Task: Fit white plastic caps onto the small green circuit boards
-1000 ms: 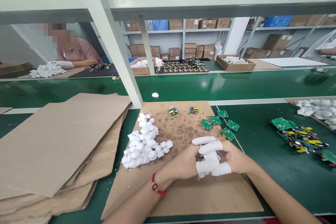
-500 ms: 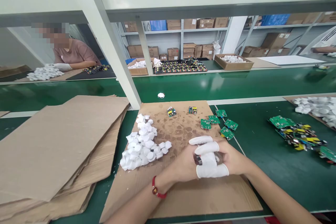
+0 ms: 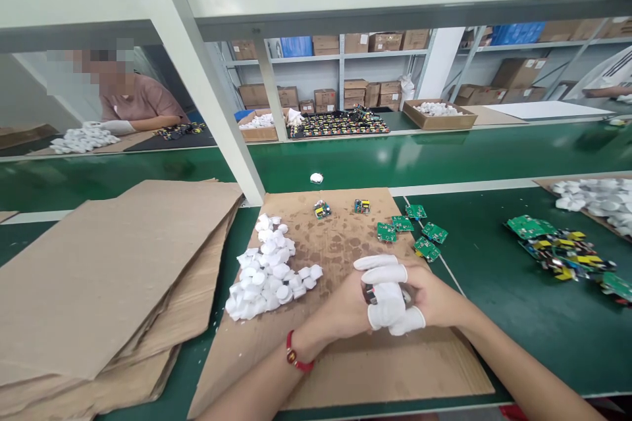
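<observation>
My left hand (image 3: 350, 299) and my right hand (image 3: 429, 293) meet over the cardboard sheet (image 3: 345, 368), with white finger cots on several fingers. Both are closed around a small circuit board (image 3: 372, 294); only a dark, shiny part of it shows between the fingers. Left of the hands lies a heap of white caps (image 3: 269, 276). Just beyond the right hand, several green circuit boards (image 3: 427, 249) rest face down across the sheet's edge. Two boards with yellow parts, one a yellow-topped board (image 3: 362, 206), sit near the sheet's far edge.
Stacked cardboard (image 3: 118, 263) lies at the left, beside a slanted white post (image 3: 197, 72). A board with a white top (image 3: 316, 178) sits on the green belt (image 3: 355, 164). More boards (image 3: 563, 253) are piled at the right. A co-worker (image 3: 143, 99) sits across the belt.
The white-topped board on the belt has moved a little to the right. My fingertips have shifted slightly around the held board, the lower ones now closer together and bent.
</observation>
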The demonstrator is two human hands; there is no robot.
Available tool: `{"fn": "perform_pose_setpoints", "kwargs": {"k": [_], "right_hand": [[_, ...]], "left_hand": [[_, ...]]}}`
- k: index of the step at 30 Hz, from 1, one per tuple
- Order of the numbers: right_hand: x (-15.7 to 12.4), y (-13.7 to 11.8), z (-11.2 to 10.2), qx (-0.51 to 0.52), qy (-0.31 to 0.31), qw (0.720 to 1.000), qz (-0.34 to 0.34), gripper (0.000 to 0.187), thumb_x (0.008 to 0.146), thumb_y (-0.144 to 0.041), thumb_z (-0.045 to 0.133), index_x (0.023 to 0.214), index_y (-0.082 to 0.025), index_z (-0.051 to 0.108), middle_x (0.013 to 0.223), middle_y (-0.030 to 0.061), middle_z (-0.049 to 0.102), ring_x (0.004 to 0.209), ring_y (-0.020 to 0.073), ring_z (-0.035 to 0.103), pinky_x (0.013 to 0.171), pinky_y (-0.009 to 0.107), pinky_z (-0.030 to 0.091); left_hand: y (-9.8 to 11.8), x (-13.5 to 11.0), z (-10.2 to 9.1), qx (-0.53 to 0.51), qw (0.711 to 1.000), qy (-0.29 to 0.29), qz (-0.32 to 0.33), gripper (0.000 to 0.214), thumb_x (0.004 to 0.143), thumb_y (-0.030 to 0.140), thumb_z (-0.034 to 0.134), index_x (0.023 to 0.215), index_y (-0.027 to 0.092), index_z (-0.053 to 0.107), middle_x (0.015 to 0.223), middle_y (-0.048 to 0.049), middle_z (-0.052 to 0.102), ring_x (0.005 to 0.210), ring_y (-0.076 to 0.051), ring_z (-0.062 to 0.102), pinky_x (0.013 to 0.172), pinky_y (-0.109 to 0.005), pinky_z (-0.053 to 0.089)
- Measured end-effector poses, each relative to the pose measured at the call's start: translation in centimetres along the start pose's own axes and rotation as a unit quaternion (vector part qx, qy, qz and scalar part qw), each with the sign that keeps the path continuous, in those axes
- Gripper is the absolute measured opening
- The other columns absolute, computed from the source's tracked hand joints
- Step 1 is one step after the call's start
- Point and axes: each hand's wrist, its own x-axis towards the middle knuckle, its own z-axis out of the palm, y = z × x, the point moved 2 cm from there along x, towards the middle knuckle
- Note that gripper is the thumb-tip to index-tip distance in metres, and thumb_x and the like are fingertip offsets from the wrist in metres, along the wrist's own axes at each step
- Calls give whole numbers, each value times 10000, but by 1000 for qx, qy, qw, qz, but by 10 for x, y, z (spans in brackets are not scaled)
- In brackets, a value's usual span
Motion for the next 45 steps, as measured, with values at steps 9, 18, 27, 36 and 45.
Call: {"fn": "perform_pose_setpoints", "kwargs": {"k": [9,18,27,36,45], "right_hand": [[0,4,0,27,5,1000,3,526,666,-482,705,1117,-227,617,1224,139,554,1082,250,553,877,355,455],[1,3,6,93,-15,994,48,765,609,-542,716,1270,-229,489,1202,138,553,888,240,635,717,303,523],[-4,8,2,-52,87,995,-12,535,702,-435,695,1180,-248,544,1177,132,565,1053,261,550,890,384,436],[-4,5,-6,-199,20,979,29,397,698,-298,703,1070,-232,583,1155,99,563,1044,247,529,866,345,443],[1,30,-23,26,289,943,164,331,714,-365,645,990,-222,531,907,59,629,815,217,607,685,325,496]], "left_hand": [[0,-2,3,53,998,30,0,195,731,253,566,615,150,447,603,44,432,564,-54,380,518,-181,328],[-1,-4,4,19,997,49,-62,402,788,514,470,670,138,547,533,25,458,482,-65,402,437,-179,347],[-9,-4,-5,31,996,25,-79,309,803,392,478,596,165,447,484,61,410,399,-44,369,393,-173,295],[-13,2,-7,43,988,46,-140,374,794,490,412,631,158,460,496,63,414,367,-47,358,331,-163,302],[-10,-3,-20,274,947,152,-69,336,794,377,452,1021,154,559,698,-4,576,605,-130,510,578,-256,406]]}}
